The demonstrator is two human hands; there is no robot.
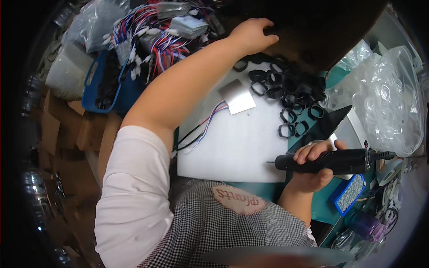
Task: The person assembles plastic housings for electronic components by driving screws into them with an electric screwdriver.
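My right hand (315, 167) grips a black powered screwdriver (328, 161) held level, its bit pointing left over the edge of a white sheet (237, 143). My left arm stretches far forward and up; my left hand (252, 33) rests with curled fingers at the rim of a dark round container (313, 31). I cannot see anything in it. A pile of black ring-shaped parts (292, 96) lies on the sheet's upper right. A small silver metal plate (237, 96) with red, blue and black wires (201, 129) lies on the sheet below my forearm.
A blue basket (100, 82) and a heap of red-white-blue wire harnesses (156, 35) sit at upper left. Clear plastic bags of parts (384, 98) fill the right. A blue tray of small screws (351, 194) lies lower right. Cardboard boxes (67, 125) stand at left.
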